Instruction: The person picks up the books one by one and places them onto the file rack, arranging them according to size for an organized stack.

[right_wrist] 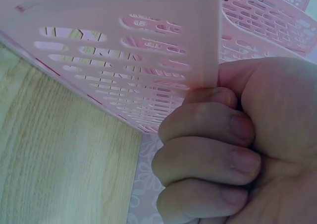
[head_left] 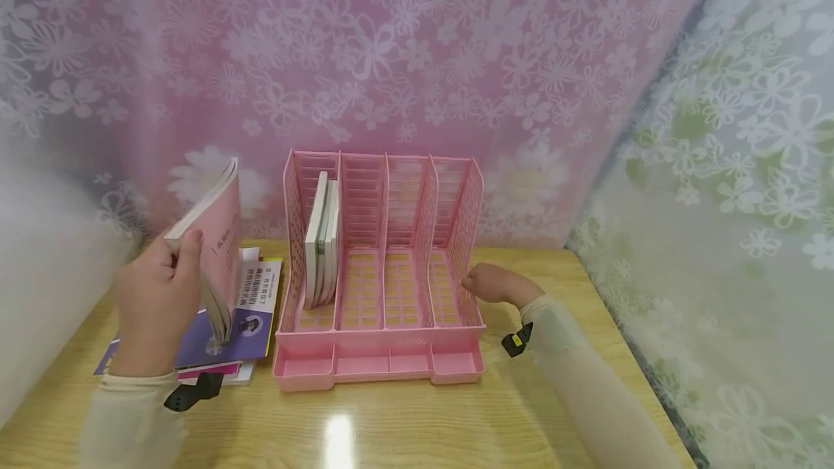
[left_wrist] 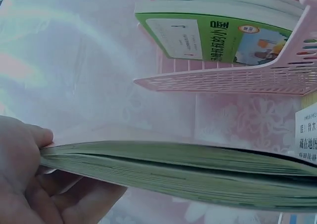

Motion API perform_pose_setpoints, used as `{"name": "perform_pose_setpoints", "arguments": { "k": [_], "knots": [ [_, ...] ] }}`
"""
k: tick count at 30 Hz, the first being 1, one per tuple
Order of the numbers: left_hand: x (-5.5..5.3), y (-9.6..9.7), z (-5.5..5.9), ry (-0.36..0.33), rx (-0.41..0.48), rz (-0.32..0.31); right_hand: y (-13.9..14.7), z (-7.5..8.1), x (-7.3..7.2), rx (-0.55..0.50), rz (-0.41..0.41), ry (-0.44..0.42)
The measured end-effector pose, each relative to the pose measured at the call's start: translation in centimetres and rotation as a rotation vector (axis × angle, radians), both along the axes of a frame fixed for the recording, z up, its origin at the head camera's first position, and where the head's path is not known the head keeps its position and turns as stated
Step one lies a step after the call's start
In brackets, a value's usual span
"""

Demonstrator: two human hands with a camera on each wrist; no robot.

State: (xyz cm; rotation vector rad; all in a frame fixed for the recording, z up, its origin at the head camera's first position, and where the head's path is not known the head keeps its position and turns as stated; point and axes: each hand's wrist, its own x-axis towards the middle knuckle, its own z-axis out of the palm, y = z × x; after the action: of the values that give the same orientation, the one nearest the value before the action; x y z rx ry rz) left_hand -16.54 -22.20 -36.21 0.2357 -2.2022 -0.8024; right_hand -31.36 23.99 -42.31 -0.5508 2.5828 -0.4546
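Observation:
My left hand (head_left: 153,302) grips a pink-covered book (head_left: 223,241) by its edge, thumb on the cover, holding it upright and tilted above a pile of books. In the left wrist view the book's page edges (left_wrist: 188,169) fan slightly apart beyond the fingers. A pink desktop file rack (head_left: 378,342) stands right of the pile, with several books (head_left: 321,252) upright in its leftmost compartment. One of these shows a green cover (left_wrist: 213,40). With curled fingers, my right hand (head_left: 498,284) pinches the front edge of the rack's perforated right side wall (right_wrist: 129,55).
Under the held book lies the pile, topped by a purple and white book (head_left: 260,288). A shallow divided tray (head_left: 361,366) runs along the rack's front. The wooden table (head_left: 391,425) meets floral curtains (head_left: 404,56) behind and at the sides.

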Motion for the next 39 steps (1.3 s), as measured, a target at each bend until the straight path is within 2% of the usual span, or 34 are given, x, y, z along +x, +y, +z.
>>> {"name": "perform_pose_setpoints", "arguments": {
  "k": [3,5,8,11,17,23,28,33,35,39],
  "knots": [
    [0.1,0.0,-0.2,-0.015,0.015,0.015,0.0,0.2,-0.1,0.009,-0.003,-0.014],
    [0.0,-0.3,-0.4,-0.09,-0.01,0.018,-0.1,0.4,-0.1,0.015,-0.008,-0.024],
    [0.1,-0.8,-1.1,-0.243,-0.064,-0.017,-0.1,0.5,0.0,0.015,-0.016,-0.033],
    [0.3,-1.2,-1.9,-0.358,-0.101,-0.054,0.0,0.6,0.1,0.001,-0.038,-0.033],
    [0.0,-1.2,-2.4,-0.477,-0.167,-0.142,0.2,0.8,0.1,-0.001,-0.093,0.037],
    [-0.6,-1.4,-2.7,-0.596,-0.186,-0.238,0.7,0.7,-0.7,-0.025,-0.052,0.025],
    [-0.9,-1.4,-3.1,-0.615,-0.15,-0.289,1.2,0.6,-1.3,-0.083,-0.078,-0.095],
    [-1.5,-0.8,-3.5,-0.627,-0.115,-0.331,1.4,0.6,-1.2,-0.164,-0.093,-0.218],
    [-1.5,-0.5,-3.6,-0.629,-0.107,-0.339,1.3,0.6,-1.1,-0.164,-0.081,-0.219],
    [-1.5,0.1,-3.8,-0.609,-0.105,-0.34,0.7,0.4,-1.1,-0.095,-0.022,-0.122]
  ]
}}
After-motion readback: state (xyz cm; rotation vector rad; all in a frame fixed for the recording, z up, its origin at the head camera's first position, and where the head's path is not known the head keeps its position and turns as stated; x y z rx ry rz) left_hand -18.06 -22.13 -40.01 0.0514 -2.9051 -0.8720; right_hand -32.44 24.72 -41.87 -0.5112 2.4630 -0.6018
